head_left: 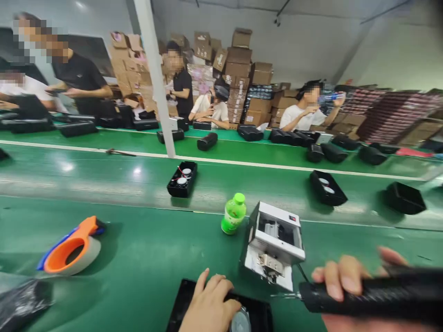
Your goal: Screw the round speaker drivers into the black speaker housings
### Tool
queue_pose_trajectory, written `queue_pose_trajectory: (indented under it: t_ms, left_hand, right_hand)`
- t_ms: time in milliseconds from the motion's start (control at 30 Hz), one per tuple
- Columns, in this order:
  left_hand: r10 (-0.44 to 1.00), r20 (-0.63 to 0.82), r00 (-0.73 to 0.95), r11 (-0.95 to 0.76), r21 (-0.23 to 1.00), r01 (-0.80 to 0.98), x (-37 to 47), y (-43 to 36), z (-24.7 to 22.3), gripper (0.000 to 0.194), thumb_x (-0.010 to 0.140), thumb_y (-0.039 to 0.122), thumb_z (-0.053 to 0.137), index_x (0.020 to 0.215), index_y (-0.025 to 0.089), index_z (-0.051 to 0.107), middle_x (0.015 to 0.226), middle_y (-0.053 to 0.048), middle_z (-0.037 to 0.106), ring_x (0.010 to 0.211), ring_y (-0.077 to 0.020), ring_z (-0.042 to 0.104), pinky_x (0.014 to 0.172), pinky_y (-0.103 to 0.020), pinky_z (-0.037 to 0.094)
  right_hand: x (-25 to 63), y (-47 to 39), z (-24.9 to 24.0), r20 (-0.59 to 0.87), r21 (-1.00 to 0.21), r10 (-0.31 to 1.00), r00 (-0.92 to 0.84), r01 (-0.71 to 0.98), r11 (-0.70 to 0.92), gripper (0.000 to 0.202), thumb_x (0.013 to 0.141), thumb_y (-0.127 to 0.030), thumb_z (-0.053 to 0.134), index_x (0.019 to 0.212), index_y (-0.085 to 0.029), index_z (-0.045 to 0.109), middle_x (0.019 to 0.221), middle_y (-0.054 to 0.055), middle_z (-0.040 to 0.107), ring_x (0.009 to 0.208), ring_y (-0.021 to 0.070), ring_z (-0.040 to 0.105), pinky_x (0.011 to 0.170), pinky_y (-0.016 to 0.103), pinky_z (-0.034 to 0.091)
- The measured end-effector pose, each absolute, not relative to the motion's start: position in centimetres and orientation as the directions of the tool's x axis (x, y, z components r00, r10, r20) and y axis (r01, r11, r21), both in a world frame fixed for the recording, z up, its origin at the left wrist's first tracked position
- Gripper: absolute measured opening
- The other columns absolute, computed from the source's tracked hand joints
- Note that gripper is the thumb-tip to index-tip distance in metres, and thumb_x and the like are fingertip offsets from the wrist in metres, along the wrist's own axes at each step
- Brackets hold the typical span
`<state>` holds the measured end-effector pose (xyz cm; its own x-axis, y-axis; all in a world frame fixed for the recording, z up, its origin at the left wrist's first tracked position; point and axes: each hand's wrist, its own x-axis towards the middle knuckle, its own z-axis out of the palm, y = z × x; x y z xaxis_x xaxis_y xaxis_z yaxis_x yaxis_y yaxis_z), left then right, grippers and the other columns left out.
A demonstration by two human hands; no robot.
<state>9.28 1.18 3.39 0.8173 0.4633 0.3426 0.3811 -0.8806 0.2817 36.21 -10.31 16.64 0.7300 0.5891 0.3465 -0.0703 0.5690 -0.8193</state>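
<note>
My right hand [349,281] is wrapped round a black electric screwdriver [367,293], partly blurred. Its thin metal bit [287,295] points left, above the right part of a black speaker housing [261,313] at the bottom edge. Inside that housing sits a round grey speaker [240,320]. My left hand [211,304] rests over the housing with its fingers apart, fingertips near the far rim and one digit touching the speaker's edge. The palm hides part of the housing. Just beyond stands a white screw feeder [277,240] with a metal piece at its front.
A green-capped bottle [234,214] stands left of the feeder. An orange tape dispenser [71,251] and a dark plastic-wrapped item [24,304] lie left. Open housings with speakers [182,180] sit on the green conveyor [249,184]. A white post [155,78] rises beyond; co-workers sit and stand opposite.
</note>
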Motion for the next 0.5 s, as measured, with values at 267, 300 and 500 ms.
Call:
queue_pose_trajectory:
  t_ms: [267, 300, 500]
  left_hand:
    - [0.491, -0.060, 0.869, -0.746, 0.486, 0.455, 8.6, 1.5, 9.7, 0.055, 0.072, 0.064, 0.097, 0.114, 0.033, 0.081, 0.136, -0.006, 0.075, 0.136, -0.0415, 0.067, 0.127, -0.074, 0.038]
    - [0.496, -0.094, 0.863, -0.727, 0.499, 0.472, 8.8, 1.3, 9.8, 0.055, 0.073, 0.063, 0.097, 0.116, 0.033, 0.081, 0.138, -0.007, 0.075, 0.139, -0.0427, 0.065, 0.128, -0.077, 0.036]
    - [0.515, -0.088, 0.853, -0.692, 0.545, 0.474, 8.6, 0.7, 9.7, 0.055, 0.075, 0.060, 0.094, 0.122, 0.034, 0.079, 0.142, -0.009, 0.071, 0.142, -0.0427, 0.061, 0.130, -0.082, 0.027]
  right_hand:
    - [31.0, -5.9, 19.5, 0.602, -0.765, 0.598, 0.528, 0.167, 0.622, 0.089, 0.079, -0.107, 0.034, 0.118, -0.035, 0.069, 0.064, -0.005, 0.064, 0.047, 0.0143, 0.055, 0.049, 0.028, 0.051]
    - [31.0, -5.7, 19.0, 0.617, -0.766, 0.615, 0.490, 0.196, 0.612, 0.087, 0.078, -0.107, 0.038, 0.116, -0.035, 0.069, 0.065, -0.005, 0.064, 0.048, 0.0140, 0.055, 0.049, 0.027, 0.050]
    - [30.8, -4.5, 16.7, 0.547, -0.828, 0.719, 0.428, 0.152, 0.540, 0.082, 0.080, -0.101, 0.056, 0.117, -0.029, 0.066, 0.066, -0.004, 0.064, 0.050, 0.0140, 0.055, 0.048, 0.026, 0.047]
